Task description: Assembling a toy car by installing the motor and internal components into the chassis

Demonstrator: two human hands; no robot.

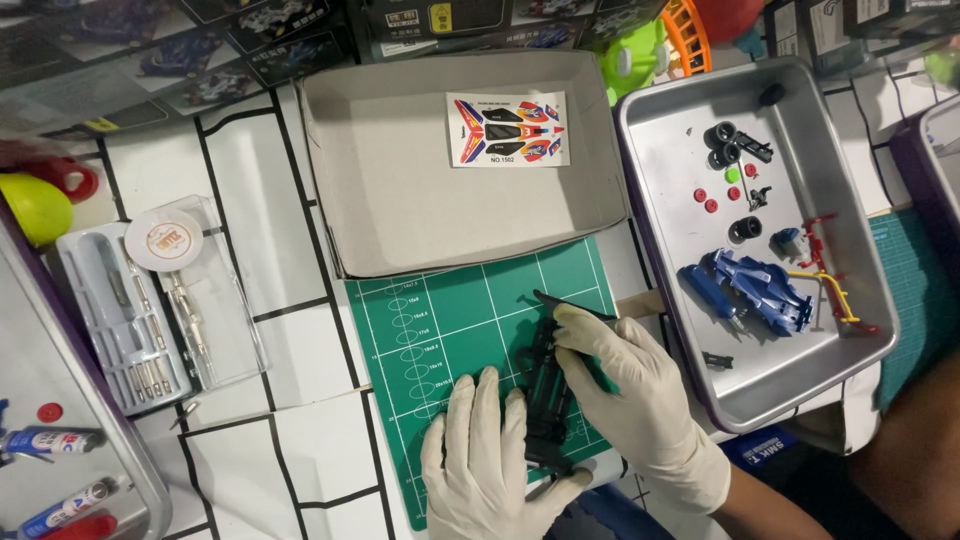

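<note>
While both gloved hands worked on the green cutting mat, the left hand lay open, fingers pressing the black toy-car chassis flat against it; the right hand gripped the chassis top, closed around it. Cardboard box lid: one sticker sheet. Metal tray: blue car body, black wheels, red small parts, red-and-yellow sprue. Clear plastic case: small screwdriver bits.
</note>
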